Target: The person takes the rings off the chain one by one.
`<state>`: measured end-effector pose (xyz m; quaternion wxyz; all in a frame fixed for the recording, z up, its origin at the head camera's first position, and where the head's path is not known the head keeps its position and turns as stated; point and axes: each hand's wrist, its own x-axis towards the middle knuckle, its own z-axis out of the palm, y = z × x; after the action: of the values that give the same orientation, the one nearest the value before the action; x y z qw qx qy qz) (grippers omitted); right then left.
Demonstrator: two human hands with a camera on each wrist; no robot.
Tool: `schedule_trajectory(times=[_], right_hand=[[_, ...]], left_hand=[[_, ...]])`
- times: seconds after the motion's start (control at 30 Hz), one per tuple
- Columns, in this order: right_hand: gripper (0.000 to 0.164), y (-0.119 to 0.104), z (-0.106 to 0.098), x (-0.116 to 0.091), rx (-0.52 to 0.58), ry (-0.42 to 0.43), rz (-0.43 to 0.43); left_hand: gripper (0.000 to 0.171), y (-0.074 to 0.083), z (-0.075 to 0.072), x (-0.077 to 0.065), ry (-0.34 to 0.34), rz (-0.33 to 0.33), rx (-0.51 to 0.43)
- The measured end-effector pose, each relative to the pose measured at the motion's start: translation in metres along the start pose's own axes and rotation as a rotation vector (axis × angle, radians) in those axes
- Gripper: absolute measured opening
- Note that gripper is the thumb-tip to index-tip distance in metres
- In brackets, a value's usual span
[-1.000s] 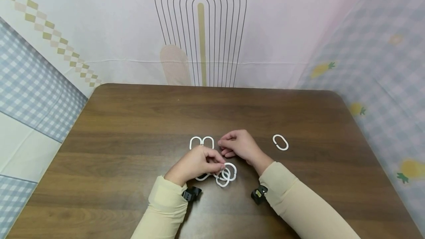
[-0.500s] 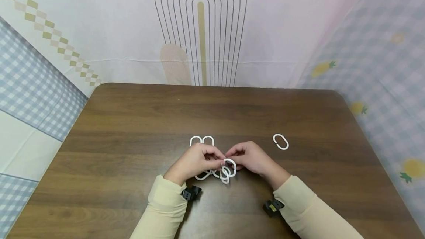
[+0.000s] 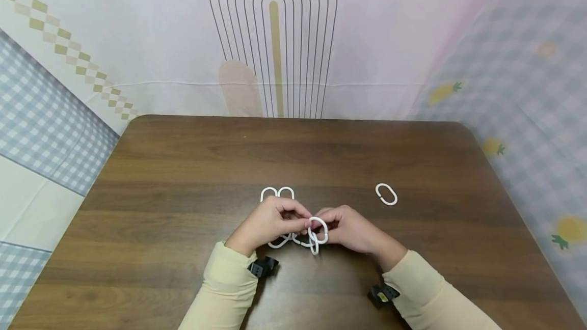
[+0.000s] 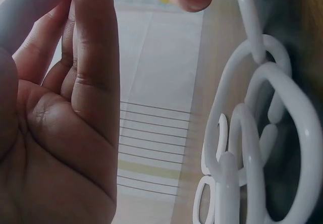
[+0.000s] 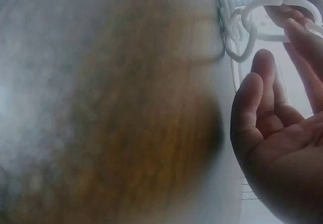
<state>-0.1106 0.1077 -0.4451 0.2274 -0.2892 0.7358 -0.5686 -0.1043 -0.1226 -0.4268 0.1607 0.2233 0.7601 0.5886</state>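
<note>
In the head view my left hand (image 3: 275, 222) pinches a white oval plastic link (image 3: 324, 223) between thumb and fingertips at its upper left edge. My right hand (image 3: 350, 229) pinches at the same link from the right, its thumb and fingers mostly hidden. Other links (image 3: 314, 247) hang from the held one and run on below my left hand. Past that hand, two rounded link ends (image 3: 286, 192) stick out side by side. Up close in the right wrist view, the held link (image 5: 260, 3) shows a small split at its top, with the fingers of my right hand (image 5: 287, 128) near it.
A single white link (image 3: 387, 194) lies apart, right of my hands on the brown wooden table (image 3: 183, 167). A patterned cloth (image 3: 160, 39) hangs behind the table's far edge. Black wrist cameras (image 3: 263, 267) sit at both cuffs.
My right hand has come down and nearer to meet the link at my left fingertips. That link has been raised and turned more upright, with another hanging below. My left hand has barely moved.
</note>
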Motion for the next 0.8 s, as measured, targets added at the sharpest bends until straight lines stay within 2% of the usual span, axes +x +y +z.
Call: schedule_trajectory(times=[0.2, 0.53, 0.8], right_hand=[[0.014, 0.004, -0.002, -0.001, 0.012, 0.018, -0.025], [0.01, 0.006, -0.004, -0.007, -0.008, 0.082, 0.002], [0.013, 0.004, -0.001, -0.01, 0.026, 0.114, 0.039]], left_hand=[[0.008, 0.001, 0.0, 0.0, 0.007, 0.02, -0.021], [0.01, -0.002, -0.002, 0.0, 0.023, 0.039, -0.013], [0.012, -0.001, -0.003, -0.002, 0.023, 0.048, -0.02]])
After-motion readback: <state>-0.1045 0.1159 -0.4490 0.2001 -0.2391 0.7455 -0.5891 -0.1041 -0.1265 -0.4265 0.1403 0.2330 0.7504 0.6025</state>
